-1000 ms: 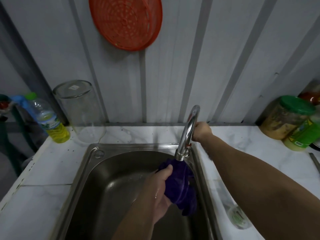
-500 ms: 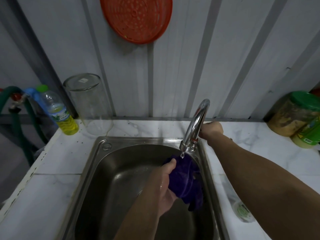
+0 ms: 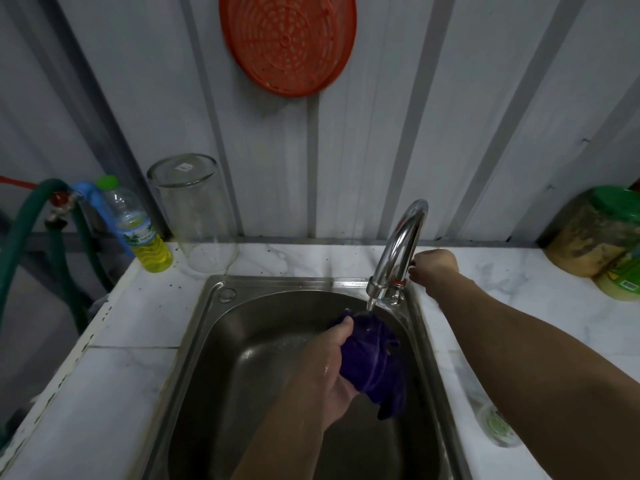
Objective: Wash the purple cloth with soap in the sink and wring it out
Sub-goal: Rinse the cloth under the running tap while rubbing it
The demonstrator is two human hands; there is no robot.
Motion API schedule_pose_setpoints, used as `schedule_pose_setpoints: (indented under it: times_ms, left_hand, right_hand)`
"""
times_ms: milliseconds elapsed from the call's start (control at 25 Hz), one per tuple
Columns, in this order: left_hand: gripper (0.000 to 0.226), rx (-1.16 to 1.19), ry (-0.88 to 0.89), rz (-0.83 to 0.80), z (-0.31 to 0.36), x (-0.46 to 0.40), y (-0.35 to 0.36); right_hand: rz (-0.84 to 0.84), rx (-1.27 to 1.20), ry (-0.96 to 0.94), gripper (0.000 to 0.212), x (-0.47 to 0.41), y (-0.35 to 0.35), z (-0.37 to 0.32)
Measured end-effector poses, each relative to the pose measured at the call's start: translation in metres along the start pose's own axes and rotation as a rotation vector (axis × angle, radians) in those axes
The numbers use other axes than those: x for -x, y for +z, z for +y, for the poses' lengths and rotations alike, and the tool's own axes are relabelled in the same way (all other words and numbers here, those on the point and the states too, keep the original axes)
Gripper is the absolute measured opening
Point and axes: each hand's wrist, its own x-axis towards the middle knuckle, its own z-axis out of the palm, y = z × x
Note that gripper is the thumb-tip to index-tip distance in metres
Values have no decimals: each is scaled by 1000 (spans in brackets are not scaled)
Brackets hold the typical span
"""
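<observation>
**At the sink: purple cloth held under running tap**

Over a steel sink (image 3: 221, 341) set in a white marble-look counter (image 3: 114, 375), a person's left hand (image 3: 329, 372) grips a bunched purple cloth (image 3: 372, 358), fingers wrapped round it, thumb up top. Cloth sits inside the basin at its far right, directly below the spout of a chrome tap (image 3: 398, 251), w/ a thin stream of water landing on its upper end; the lower end hangs free toward the basin floor. Left hand looks wet. Right hand (image 3: 433, 268) reaches to the far side of the tap base, closed into a fist behind the tap; what it clasps is hidden by the tap, so can't tell. Far left on the counter: a plastic bottle (image 3: 138, 230) w/ yellow liquid & green cap, next to an upturned clear glass jar (image 3: 194, 213). Orange plastic strainer (image 3: 287, 39) hangs on the corrugated wall above. Far right: a green-lidded jar (image 3: 595, 233). Green hose (image 3: 20, 233) loops at the left edge.
</observation>
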Motion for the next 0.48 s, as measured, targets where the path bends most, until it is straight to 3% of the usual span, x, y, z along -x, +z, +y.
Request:
schedule_pose_setpoints:
  times_ms: [120, 320, 480]
  left_hand:
    - [35, 15, 16, 1, 4, -4, -2]
    - [37, 11, 49, -13, 10, -11, -4]
    - [37, 7, 69, 5, 13, -15, -3]
  right_hand:
    - [47, -59, 33, 20, 4, 0, 5]
    - [200, -38, 52, 20, 29, 1, -3]
    - [322, -143, 38, 9, 81, 5, 2]
